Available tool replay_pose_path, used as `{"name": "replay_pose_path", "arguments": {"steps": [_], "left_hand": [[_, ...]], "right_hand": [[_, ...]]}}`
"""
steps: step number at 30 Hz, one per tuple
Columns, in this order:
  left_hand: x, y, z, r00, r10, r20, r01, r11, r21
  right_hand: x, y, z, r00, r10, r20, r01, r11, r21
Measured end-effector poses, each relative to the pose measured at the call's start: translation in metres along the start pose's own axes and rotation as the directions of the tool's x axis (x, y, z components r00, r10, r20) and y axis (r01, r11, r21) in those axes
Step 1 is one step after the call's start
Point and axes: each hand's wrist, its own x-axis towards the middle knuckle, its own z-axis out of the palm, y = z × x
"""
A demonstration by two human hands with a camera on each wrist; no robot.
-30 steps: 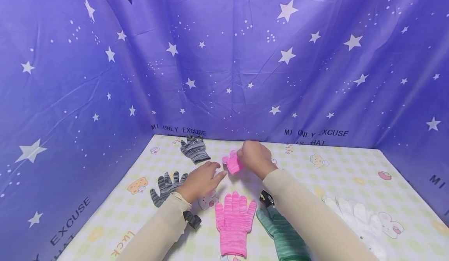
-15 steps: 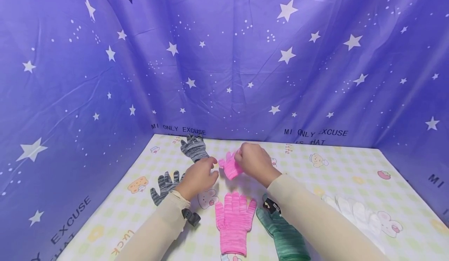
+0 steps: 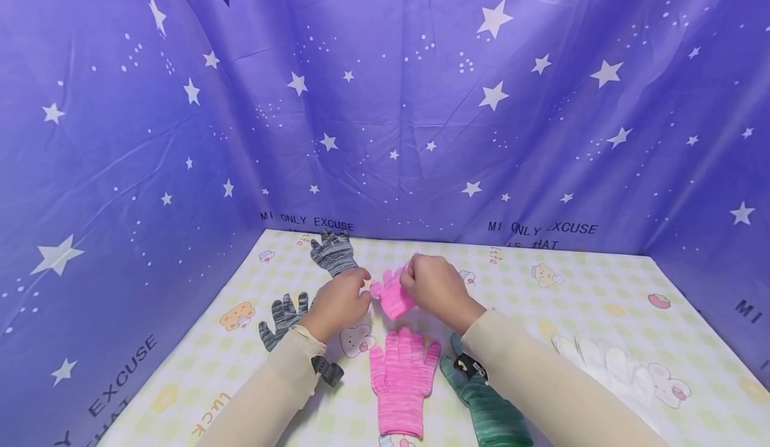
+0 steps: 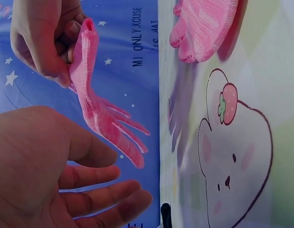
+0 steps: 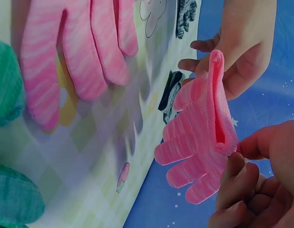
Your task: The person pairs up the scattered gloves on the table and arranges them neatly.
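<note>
Starry drapes (image 3: pixel 361 109) back a checked tabletop (image 3: pixel 586 293); right grip (image 3: pixel 438 288) pinches a pink glove (image 3: pixel 394 298); left grip (image 3: pixel 339 302) relaxed, empty.

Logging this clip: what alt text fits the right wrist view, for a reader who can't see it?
The right hand pinches a pink glove by its cuff in midair, the left hand beyond it. Another pink glove lies on a checked cloth near a partly visible green glove, with two grey gloves farther off.
</note>
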Motion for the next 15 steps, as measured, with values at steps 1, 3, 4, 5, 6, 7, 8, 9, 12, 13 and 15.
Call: {"name": "replay_pose_path", "arguments": {"steps": [1, 3, 4, 5, 6, 7, 8, 9, 12, 13, 15], "left_hand": [[0.0, 0.0, 0.0, 1.0, -0.002, -0.003, 0.002, 1.0, 0.005], [0.0, 0.0, 0.0, 1.0, -0.006, -0.008, 0.006, 1.0, 0.009], [0.0, -0.001, 0.0, 1.0, -0.007, -0.01, 0.007, 1.0, 0.009], [0.0, 0.0, 0.0, 1.0, -0.009, -0.011, 0.009, 1.0, 0.009], [0.0, 0.0, -0.001, 1.0, -0.011, -0.012, 0.011, 1.0, 0.009], [0.0, 0.0, -0.001, 1.0, -0.013, -0.013, 0.013, 1.0, 0.009], [-0.001, 0.0, -0.001, 1.0, -0.014, -0.013, 0.015, 1.0, 0.009], [-0.001, 0.001, -0.002, 1.0, -0.017, -0.012, 0.017, 1.0, 0.009], [-0.001, 0.001, -0.002, 1.0, -0.021, -0.013, 0.021, 1.0, 0.013], [-0.001, 0.001, -0.003, 1.0, -0.022, -0.013, 0.022, 1.0, 0.015], [-0.001, 0.001, -0.003, 1.0, -0.021, -0.016, 0.022, 1.0, 0.018]], "right_hand": [[-0.001, 0.0, 0.0, 1.0, -0.001, 0.002, 0.001, 1.0, 0.003], [-0.003, 0.0, 0.0, 1.0, 0.001, 0.003, -0.001, 1.0, 0.013], [-0.004, 0.0, 0.0, 1.0, 0.004, 0.003, -0.004, 1.0, 0.017], [-0.005, 0.0, 0.0, 1.0, 0.006, 0.003, -0.006, 1.0, 0.019], [-0.006, 0.0, -0.001, 1.0, 0.009, 0.003, -0.009, 1.0, 0.021], [-0.007, 0.0, -0.001, 1.0, 0.01, 0.003, -0.011, 1.0, 0.023], [-0.009, 0.0, -0.001, 1.0, 0.011, 0.002, -0.011, 1.0, 0.027], [-0.01, 0.0, -0.002, 1.0, 0.013, 0.003, -0.013, 0.999, 0.031], [-0.015, 0.0, -0.003, 1.0, 0.011, 0.003, -0.011, 0.998, 0.057], [-0.017, 0.001, -0.004, 1.0, 0.008, 0.002, -0.009, 0.998, 0.066], [-0.02, 0.002, -0.004, 1.0, 0.002, 0.001, -0.002, 0.997, 0.084]]}}
